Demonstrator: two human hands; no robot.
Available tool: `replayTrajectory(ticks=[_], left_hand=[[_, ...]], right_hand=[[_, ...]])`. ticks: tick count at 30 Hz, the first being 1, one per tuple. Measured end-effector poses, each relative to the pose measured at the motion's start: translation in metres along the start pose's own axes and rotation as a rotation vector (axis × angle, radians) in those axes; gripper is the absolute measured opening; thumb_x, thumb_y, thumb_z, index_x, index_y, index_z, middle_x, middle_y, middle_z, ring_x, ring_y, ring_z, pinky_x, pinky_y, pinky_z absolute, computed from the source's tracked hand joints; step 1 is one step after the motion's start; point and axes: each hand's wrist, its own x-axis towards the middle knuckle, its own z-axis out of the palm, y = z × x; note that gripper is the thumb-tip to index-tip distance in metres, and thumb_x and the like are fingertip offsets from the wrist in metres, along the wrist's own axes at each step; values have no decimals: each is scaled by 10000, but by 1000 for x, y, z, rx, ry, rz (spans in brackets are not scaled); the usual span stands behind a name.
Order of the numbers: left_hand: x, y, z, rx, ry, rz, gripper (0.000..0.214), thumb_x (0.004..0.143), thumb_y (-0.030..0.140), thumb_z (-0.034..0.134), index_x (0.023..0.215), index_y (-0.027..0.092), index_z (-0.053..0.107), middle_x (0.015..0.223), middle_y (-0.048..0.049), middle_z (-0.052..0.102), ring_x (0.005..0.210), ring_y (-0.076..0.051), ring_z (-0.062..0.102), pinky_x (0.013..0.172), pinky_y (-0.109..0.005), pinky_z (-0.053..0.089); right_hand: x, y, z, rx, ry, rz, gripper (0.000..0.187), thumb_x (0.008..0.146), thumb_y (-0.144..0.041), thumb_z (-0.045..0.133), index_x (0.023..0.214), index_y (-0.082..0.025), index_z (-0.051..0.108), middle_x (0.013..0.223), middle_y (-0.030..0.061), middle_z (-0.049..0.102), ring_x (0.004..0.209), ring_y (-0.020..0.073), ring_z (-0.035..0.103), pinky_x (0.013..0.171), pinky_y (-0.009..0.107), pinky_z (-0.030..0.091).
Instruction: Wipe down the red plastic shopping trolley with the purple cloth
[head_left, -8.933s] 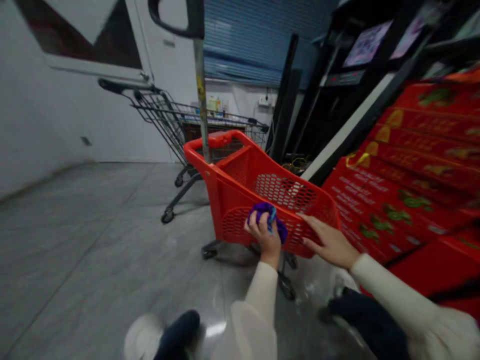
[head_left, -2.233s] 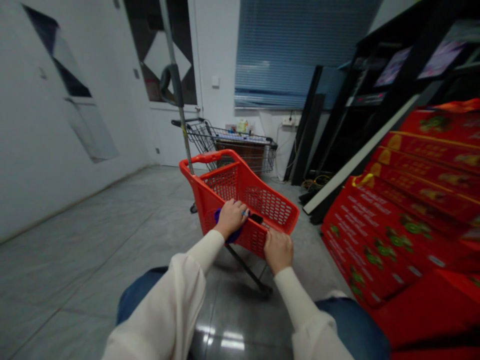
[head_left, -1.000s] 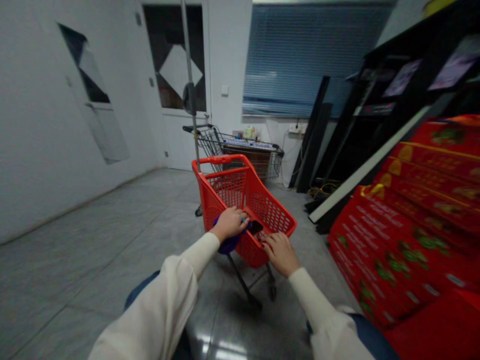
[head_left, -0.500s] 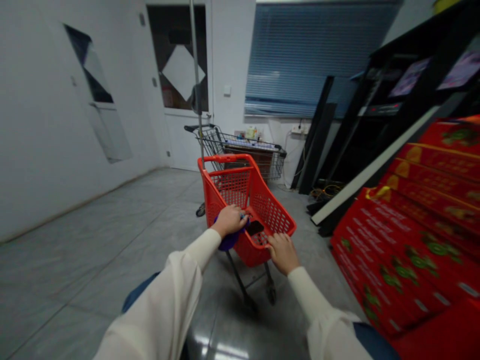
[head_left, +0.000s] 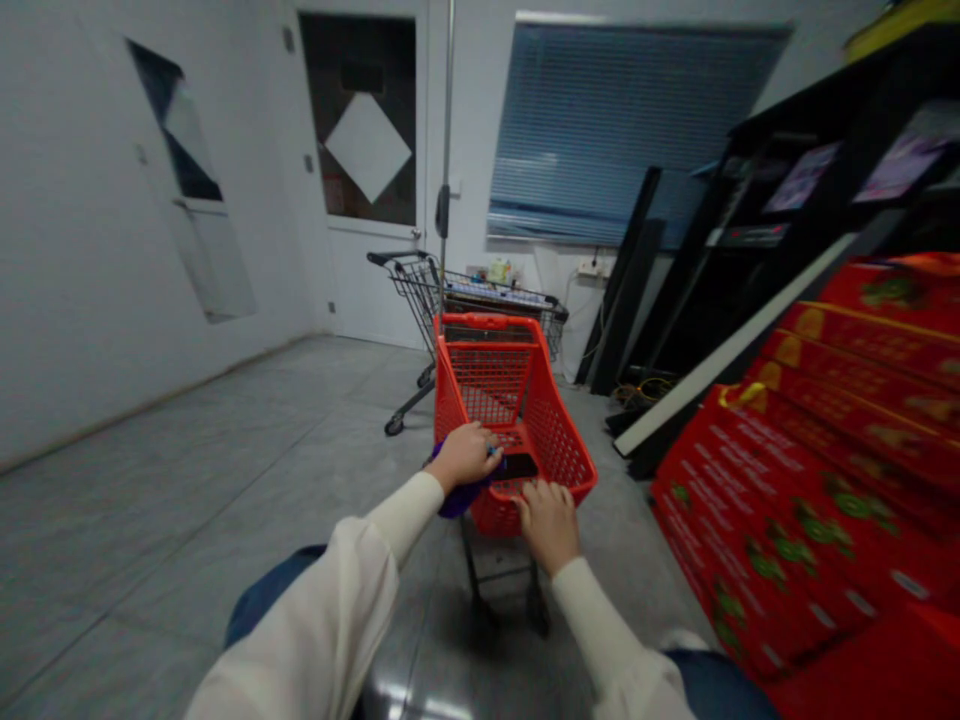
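A red plastic shopping cart stands right in front of me, its handle at the far end. At the near left corner of its basket, my left hand is closed on a purple cloth, which hangs below the fingers against the cart. My right hand has its fingers hooked over the near rim of the basket. Inside the basket lies a dark flat object, partly hidden by my left hand. A tall metal pole rises beside the handle.
Behind stands a grey wire shopping cart loaded with goods. Stacked red boxes fill the right side, with a long white board leaning near a black rack. A white door and window blinds are at the back.
The red cart has swung round, its far handle end and the pole shifting right. My right hand has moved slightly left and down with the rim. The cloth stays in my left hand.
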Motion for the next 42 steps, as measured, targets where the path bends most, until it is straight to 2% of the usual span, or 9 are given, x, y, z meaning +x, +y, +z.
replayTrajectory(ticks=[3, 5, 9, 14, 19, 27, 34, 39, 42], left_hand=[[5, -15, -1, 17, 0, -65, 315, 964, 354, 468, 882, 186, 721, 911, -70, 728, 863, -194, 613, 854, -345, 441], [2, -17, -1, 24, -6, -34, 297, 957, 354, 485, 876, 187, 716, 911, -67, 727, 867, -195, 608, 848, -343, 442], [-11, 2, 3, 21, -3, 49, 284, 953, 346, 489, 857, 188, 705, 895, -65, 712, 862, -198, 593, 824, -345, 443], [-21, 25, 4, 40, 11, 28, 300, 951, 337, 475, 837, 179, 702, 840, -80, 689, 835, -212, 583, 794, -363, 442], [-16, 10, -4, 35, -47, 87, 297, 941, 330, 485, 814, 182, 709, 840, -81, 700, 829, -204, 590, 806, -355, 443], [-25, 35, 9, 70, 39, -240, 293, 939, 310, 476, 839, 160, 707, 842, -113, 686, 833, -232, 601, 792, -378, 438], [-23, 14, 2, 70, -43, -180, 380, 990, 348, 411, 879, 149, 716, 851, -115, 696, 822, -223, 628, 779, -362, 434], [-18, 44, 15, 72, 48, -297, 399, 997, 362, 393, 872, 149, 707, 865, -129, 682, 836, -243, 607, 758, -386, 421], [-17, 59, 20, 46, 74, -247, 371, 997, 365, 399, 904, 174, 703, 895, -113, 675, 860, -236, 588, 744, -372, 410]], right_hand=[[3, -1, -3, 5, -29, -43, 231, 1007, -337, 452, 1023, -218, 649, 982, 71, 674, 963, 215, 565, 873, 345, 315], [7, 9, -8, 13, -55, -73, 248, 1018, -313, 427, 1087, -211, 643, 1007, 71, 685, 959, 201, 582, 855, 330, 322], [10, 33, -18, -13, -122, -83, 302, 1034, -335, 386, 1092, -226, 662, 1046, 67, 705, 1010, 199, 598, 869, 325, 315], [6, 41, -26, -45, -153, -41, 344, 1045, -344, 342, 1096, -223, 660, 1037, 71, 716, 969, 192, 610, 818, 315, 311], [2, 56, -29, -31, -96, -150, 290, 1024, -322, 406, 1001, -219, 676, 982, 61, 722, 984, 205, 592, 933, 331, 302], [3, 28, -13, 13, -32, -98, 251, 998, -278, 439, 912, -194, 660, 898, 67, 720, 875, 202, 596, 899, 341, 312], [6, 45, -11, 126, 90, -151, 322, 1003, -255, 380, 1069, -225, 694, 1113, 55, 711, 1209, 217, 515, 1112, 394, 256], [7, 38, 4, 183, 114, -107, 336, 996, -233, 371, 911, -206, 695, 966, 51, 710, 1158, 232, 512, 1146, 429, 262], [7, 38, 6, 186, 109, -121, 327, 995, -235, 375, 895, -202, 685, 950, 56, 699, 1130, 221, 513, 1141, 424, 284]])
